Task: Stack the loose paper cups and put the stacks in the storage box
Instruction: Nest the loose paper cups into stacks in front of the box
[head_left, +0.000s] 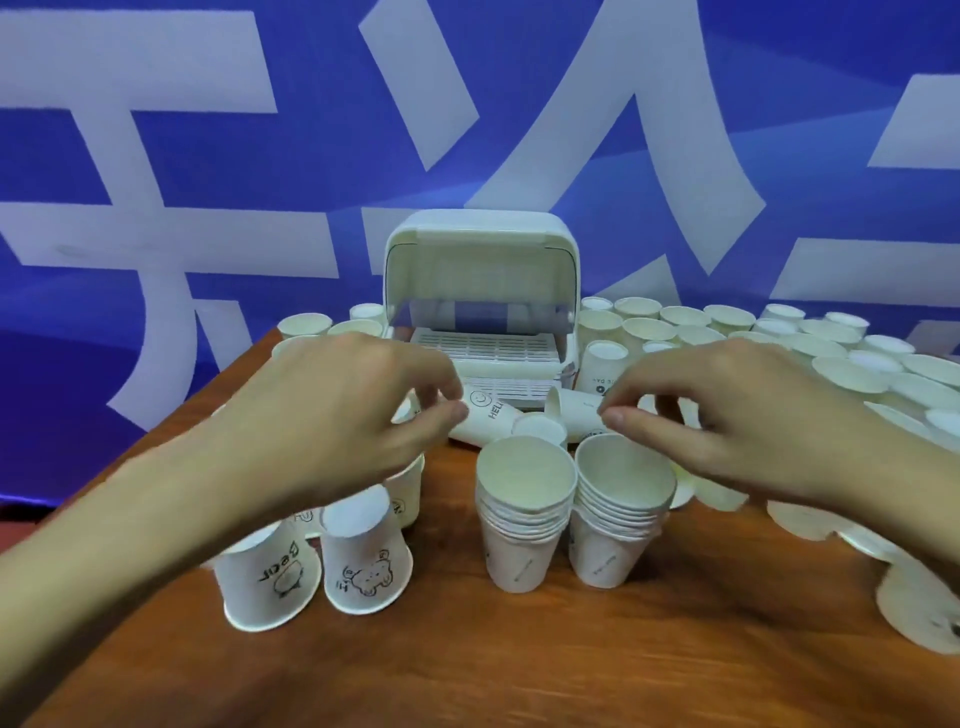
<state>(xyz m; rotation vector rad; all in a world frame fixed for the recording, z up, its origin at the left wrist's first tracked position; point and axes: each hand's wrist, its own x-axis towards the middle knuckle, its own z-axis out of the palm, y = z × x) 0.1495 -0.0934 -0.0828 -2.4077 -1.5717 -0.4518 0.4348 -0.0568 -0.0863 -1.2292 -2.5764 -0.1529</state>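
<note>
Left hand (363, 415): fingers curled toward the thumb at a tipped cup (485, 418) just before the storage box (480, 249); an actual pinch cannot be told.
Right hand (727, 415): likewise at a second tipped cup (576, 408); contact unclear.
Stacks (524, 509): two, upright, before the box, not yet inside.
Risk: a dropping wrist could topple them; the tipped cups may roll.

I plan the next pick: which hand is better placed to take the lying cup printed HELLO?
Probably left. The left hand has its fingertips right beside the HELLO cup, while the right hand hovers by another lying cup, farther across.
</note>
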